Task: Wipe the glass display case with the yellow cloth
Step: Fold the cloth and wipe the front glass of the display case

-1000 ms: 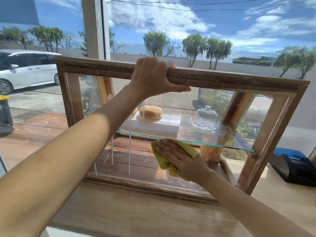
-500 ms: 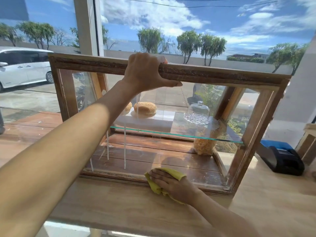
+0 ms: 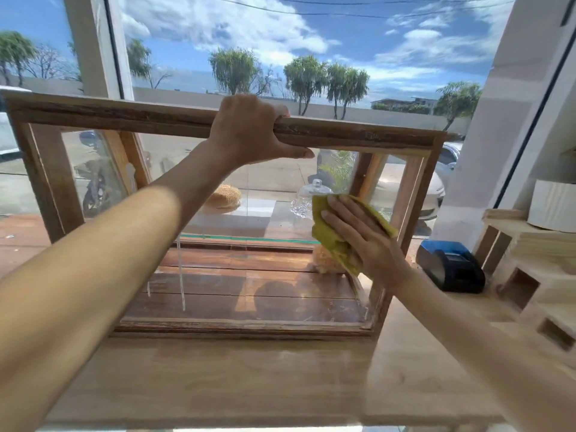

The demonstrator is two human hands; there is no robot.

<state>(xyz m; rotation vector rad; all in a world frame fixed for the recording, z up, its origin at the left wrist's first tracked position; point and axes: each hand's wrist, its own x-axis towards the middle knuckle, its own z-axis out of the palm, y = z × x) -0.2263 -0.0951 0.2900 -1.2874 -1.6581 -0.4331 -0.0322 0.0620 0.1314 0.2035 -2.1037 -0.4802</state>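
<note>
A wood-framed glass display case (image 3: 93, 120) stands on a wooden counter in front of a window. My left hand (image 3: 249, 132) grips the case's top rail, fingers curled over its far edge and thumb along the underside. With straight fingers my right hand (image 3: 361, 235) presses the yellow cloth (image 3: 333, 241) flat against the front glass at the right, at the height of the glass shelf. Inside are a bun (image 3: 224, 196) and a glass dome (image 3: 307, 198) on the shelf.
A black and blue device (image 3: 452, 266) sits on the counter (image 3: 249, 378) right of the case. Pale wooden shelving (image 3: 542, 275) with a white pot stands at the far right. Cars, a motorbike and trees show through the window behind.
My right hand has swept the cloth down to the bottom rail and then up and to the right on the glass. The left hand has kept its grip on the top rail.
</note>
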